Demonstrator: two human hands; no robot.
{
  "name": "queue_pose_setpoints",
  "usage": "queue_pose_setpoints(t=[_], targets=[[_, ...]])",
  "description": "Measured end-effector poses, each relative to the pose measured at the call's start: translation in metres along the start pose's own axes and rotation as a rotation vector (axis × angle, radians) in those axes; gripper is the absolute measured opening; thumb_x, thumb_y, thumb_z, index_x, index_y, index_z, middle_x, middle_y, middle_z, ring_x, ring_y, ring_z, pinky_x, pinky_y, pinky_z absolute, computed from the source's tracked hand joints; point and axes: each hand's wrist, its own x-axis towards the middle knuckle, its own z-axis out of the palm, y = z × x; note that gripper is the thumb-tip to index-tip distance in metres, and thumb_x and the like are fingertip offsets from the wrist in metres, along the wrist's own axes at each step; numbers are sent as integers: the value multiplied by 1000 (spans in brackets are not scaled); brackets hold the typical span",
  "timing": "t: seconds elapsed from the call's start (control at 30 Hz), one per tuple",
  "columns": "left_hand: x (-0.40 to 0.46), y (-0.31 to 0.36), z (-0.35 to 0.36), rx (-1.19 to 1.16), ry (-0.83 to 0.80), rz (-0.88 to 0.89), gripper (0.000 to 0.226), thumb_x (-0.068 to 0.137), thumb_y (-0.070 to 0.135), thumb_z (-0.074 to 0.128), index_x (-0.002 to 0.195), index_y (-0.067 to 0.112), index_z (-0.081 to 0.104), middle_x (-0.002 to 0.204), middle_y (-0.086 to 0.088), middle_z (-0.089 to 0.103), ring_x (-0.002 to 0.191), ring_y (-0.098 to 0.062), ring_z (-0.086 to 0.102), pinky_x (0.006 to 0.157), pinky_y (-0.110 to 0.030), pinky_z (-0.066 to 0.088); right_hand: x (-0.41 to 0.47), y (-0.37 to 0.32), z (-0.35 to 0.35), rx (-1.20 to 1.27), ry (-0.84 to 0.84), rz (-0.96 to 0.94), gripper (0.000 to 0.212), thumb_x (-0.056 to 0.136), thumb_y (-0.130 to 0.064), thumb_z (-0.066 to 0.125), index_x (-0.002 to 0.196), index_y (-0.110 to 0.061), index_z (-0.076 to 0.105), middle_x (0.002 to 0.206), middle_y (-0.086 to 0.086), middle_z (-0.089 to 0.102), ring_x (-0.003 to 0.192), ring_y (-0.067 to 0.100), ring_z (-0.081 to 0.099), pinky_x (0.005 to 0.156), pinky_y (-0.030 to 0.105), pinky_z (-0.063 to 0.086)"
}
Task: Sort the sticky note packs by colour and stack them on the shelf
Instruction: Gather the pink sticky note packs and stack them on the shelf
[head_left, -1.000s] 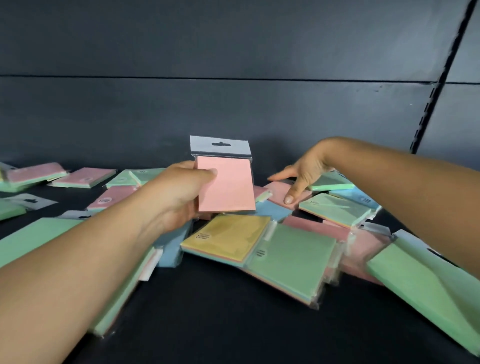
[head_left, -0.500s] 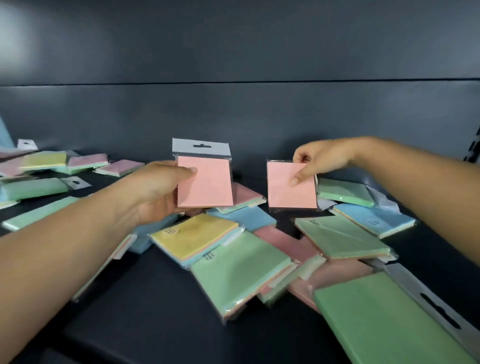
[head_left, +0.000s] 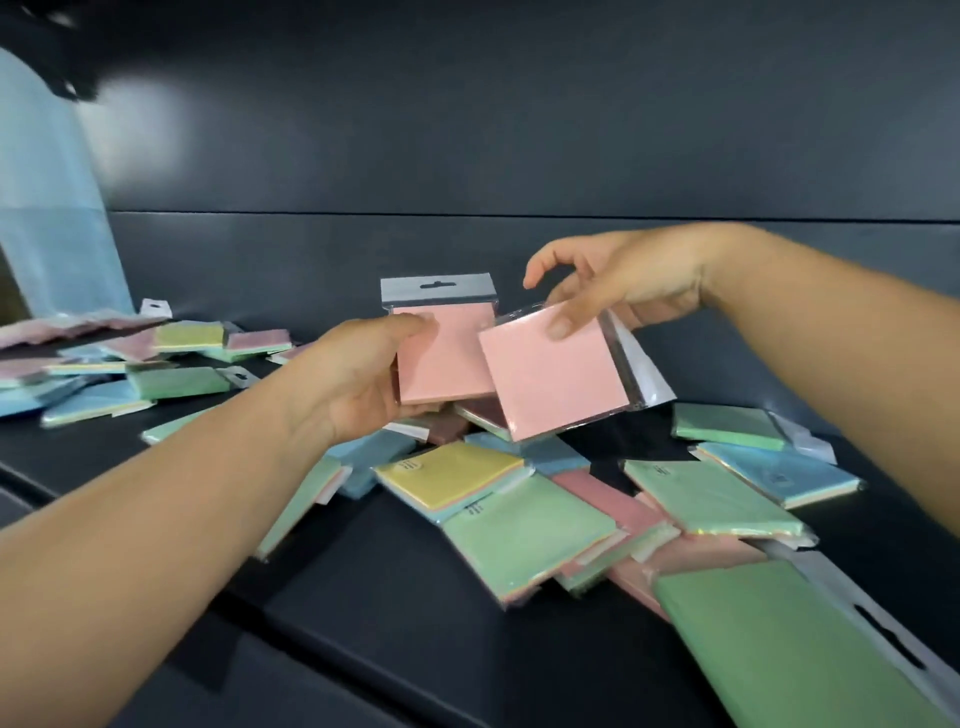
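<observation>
Currently two pink packs are being gathered, so the colour-sorting step is judged to be under way, with stacking not yet done. One pink pack (head_left: 447, 358), upright with its grey hang tab on top, is being gripped by the left hand (head_left: 358, 379), thumb on the front face. A second pink pack (head_left: 556, 379), tilted and partly overlapping the first, is being pinched near its top edge by the right hand (head_left: 618, 286); its clear hang tab is pointing right. Both are being held above the loose pile (head_left: 519, 499) on the dark shelf (head_left: 415, 639). Next, the second pack is likely needing to be squared onto the first, tabs aligned, before being set down together. Packs are looking flat, square and film-wrapped; green, yellow, blue and pink ones are lying mixed below.
</observation>
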Motion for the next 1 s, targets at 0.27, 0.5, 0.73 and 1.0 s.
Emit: queue_pose_setpoints(t=[0.27, 0.5, 0.73, 1.0], targets=[[-34, 7, -44, -55, -94, 89, 22, 80, -2, 61, 96, 12, 65, 77, -2, 74, 62, -14, 70, 52, -28, 57, 27, -62, 68, -160, 124, 30, 46, 73, 0, 73, 94, -29, 44, 98, 5, 53, 75, 21, 61, 63, 33, 53], [-58, 11, -130, -293, 140, 175, 31, 79, -2, 65, 105, 13, 58, 88, -3, 70, 60, -13, 70, 45, -29, 55, 51, -99, 137, 24, 433, 129, 62, 75, -50, 68, 123, -20, 42, 111, 2, 54, 85, 18, 59, 74, 35, 54], [-94, 6, -240, -405, 256, 206, 22, 85, -2, 59, 95, 18, 61, 87, 1, 71, 65, -12, 70, 56, -32, 59, 108, -135, 247, 425, 279, 107, 10, 85, -22, 64, 81, -14, 58, 78, 3, 60, 66, 13, 56, 71, 28, 53], [-103, 2, -361, -425, 357, 91, 17, 94, 10, 46, 108, 14, 55, 93, -6, 69, 80, -19, 66, 49, -27, 56, 187, -185, 300, 544, 354, 41, 10, 82, -6, 67, 79, -12, 59, 51, -1, 65, 45, 8, 62, 52, 22, 57]])
